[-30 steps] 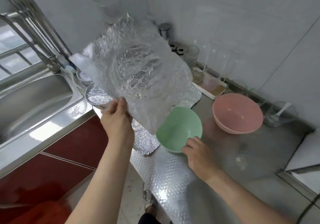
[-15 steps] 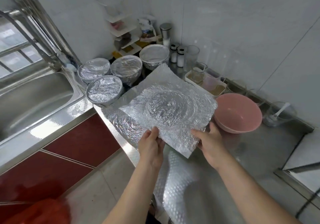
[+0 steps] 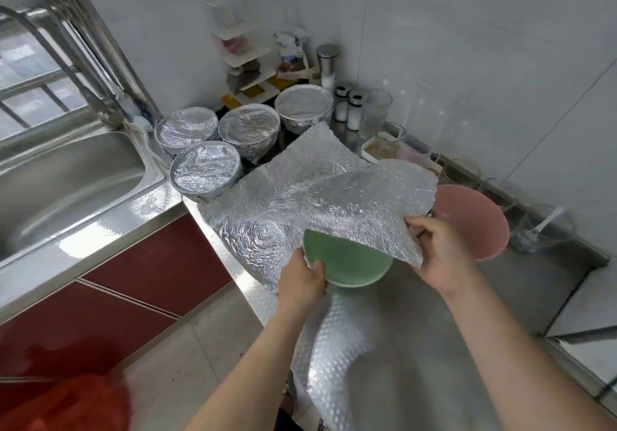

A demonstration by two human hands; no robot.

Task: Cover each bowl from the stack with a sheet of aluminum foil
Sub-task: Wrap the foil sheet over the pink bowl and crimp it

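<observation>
Half a second ago both hands held the foil sheet [image 3: 334, 193] flat over the bowl and hid it. Now the left hand [image 3: 302, 280] has let go of the foil and grips the green bowl [image 3: 350, 263] at its 8 o'clock rim, thumb over the lip and fingers curled beneath. The right hand [image 3: 440, 250] alone has the sheet, pinching its near corner with bent fingers and lifting that edge. The near half of the bowl lies bare, and the far half is under the raised foil.

I judge this a re-centring: the bowl is being steadied or nudged under the sheet before the foil is lowered and pressed round the rim, so this bowl is not yet covered.

The green bowl sits on the steel counter [image 3: 484, 313] near the front edge, partly on a second foil sheet [image 3: 253, 240] lying flat. Four foil-covered bowls [image 3: 205, 168] stand at its 11 o'clock beside the sink [image 3: 66, 176]. An uncovered pink bowl [image 3: 474, 220] waits at its 2 o'clock.

A printed packet [image 3: 288, 50] stands in the back corner, but its lettering is too small to read. No other writing shows.
</observation>
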